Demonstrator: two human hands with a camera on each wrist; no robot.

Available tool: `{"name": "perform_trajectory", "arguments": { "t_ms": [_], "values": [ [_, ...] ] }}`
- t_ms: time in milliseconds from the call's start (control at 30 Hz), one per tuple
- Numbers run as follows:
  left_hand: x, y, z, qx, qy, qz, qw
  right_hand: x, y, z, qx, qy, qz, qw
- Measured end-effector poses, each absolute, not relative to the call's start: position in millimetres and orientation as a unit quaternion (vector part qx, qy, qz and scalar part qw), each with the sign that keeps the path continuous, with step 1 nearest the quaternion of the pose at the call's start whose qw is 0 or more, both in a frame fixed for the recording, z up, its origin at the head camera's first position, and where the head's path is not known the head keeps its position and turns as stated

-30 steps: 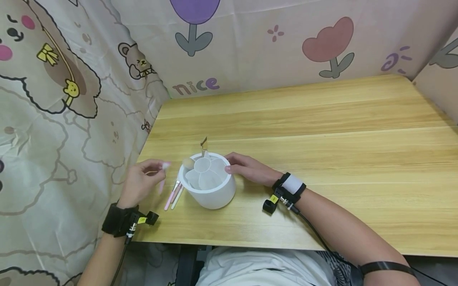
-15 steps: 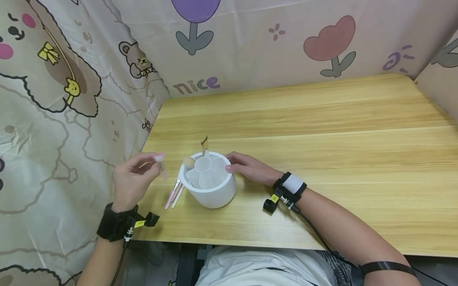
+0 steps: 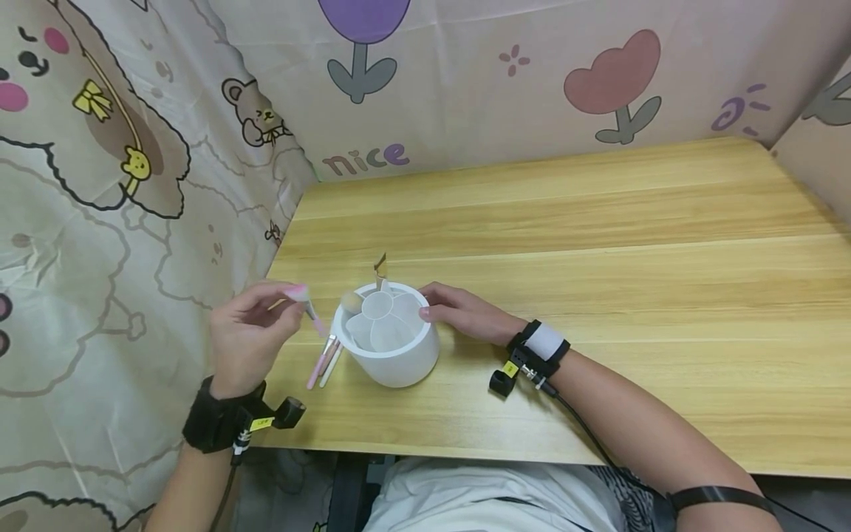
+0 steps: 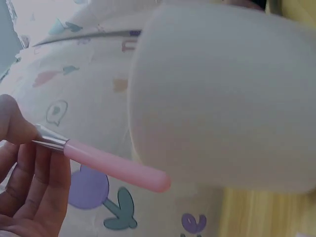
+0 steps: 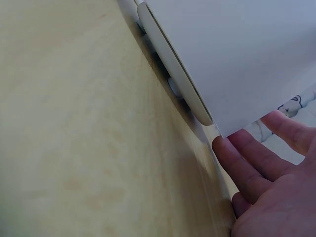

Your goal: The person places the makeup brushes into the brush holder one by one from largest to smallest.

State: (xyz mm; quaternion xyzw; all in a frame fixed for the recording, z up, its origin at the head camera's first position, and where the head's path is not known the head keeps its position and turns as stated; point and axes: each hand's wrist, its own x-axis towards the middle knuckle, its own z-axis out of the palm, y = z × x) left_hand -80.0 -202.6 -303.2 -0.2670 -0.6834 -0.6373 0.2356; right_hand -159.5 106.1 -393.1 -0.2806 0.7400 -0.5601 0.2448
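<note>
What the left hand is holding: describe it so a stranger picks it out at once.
Near the left end of the wooden table is a white pot. Just left of it, the left hand pinches a pink-handled brush by its silver collar. Unlike the brushes lying beside the pot, this one is held up off the table.

left hand (image 3: 247,338): shifted away from white container (image 3: 399,369) | pink brush (image 3: 313,314): handle swung toward container
</note>
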Motion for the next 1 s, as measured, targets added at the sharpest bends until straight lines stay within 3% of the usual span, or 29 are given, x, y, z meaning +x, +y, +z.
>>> {"name": "perform_trajectory", "arguments": {
  "t_ms": [867, 1000],
  "values": [
    [-81, -176, -294, -0.338, -0.594, -0.681, 0.262, -160, 105, -394, -0.276, 0.743, -0.560, 0.241],
    [-83, -171, -297, -0.368, -0.581, -0.684, 0.243, -160, 106, -394, -0.276, 0.743, -0.559, 0.242]
  ]
}}
